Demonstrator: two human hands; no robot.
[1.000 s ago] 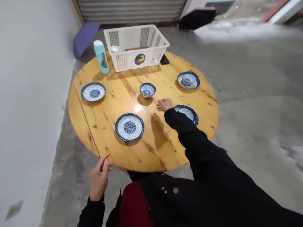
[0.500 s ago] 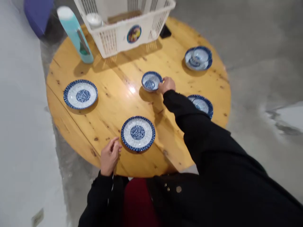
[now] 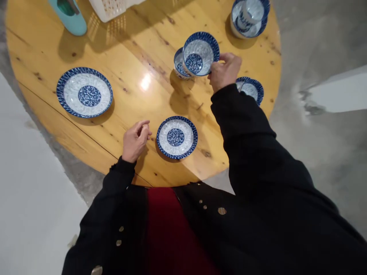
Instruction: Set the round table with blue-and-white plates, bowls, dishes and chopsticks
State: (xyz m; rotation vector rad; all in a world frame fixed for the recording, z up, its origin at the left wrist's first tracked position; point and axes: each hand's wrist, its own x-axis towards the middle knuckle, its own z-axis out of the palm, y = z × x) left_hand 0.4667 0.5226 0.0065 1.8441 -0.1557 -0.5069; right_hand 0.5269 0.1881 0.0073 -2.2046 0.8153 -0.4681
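My right hand [image 3: 226, 70] pinches the rim of a blue-and-white bowl [image 3: 201, 53], tilted and raised over the table. A smaller bowl [image 3: 179, 64] stands behind it, partly covered from view. My left hand [image 3: 136, 140] rests by the near table edge, fingers loosely curled and apart, holding nothing. Just right of it lies a small blue-rimmed plate [image 3: 177, 137]. A larger plate [image 3: 85, 92] with the same pattern is at the left.
On the round wooden table [image 3: 134, 110], a bowl [image 3: 233, 28] with a cup [image 3: 254, 11] inside stands far right. More dishes [image 3: 252, 89] sit partly behind my right sleeve. A turquoise container [image 3: 71, 21] and a white basket [image 3: 107, 9] are at the back.
My right hand has lifted a bowl from the table's middle, exposing a smaller one behind it. The view has tipped downward and closer. My left hand stays left of the small plate.
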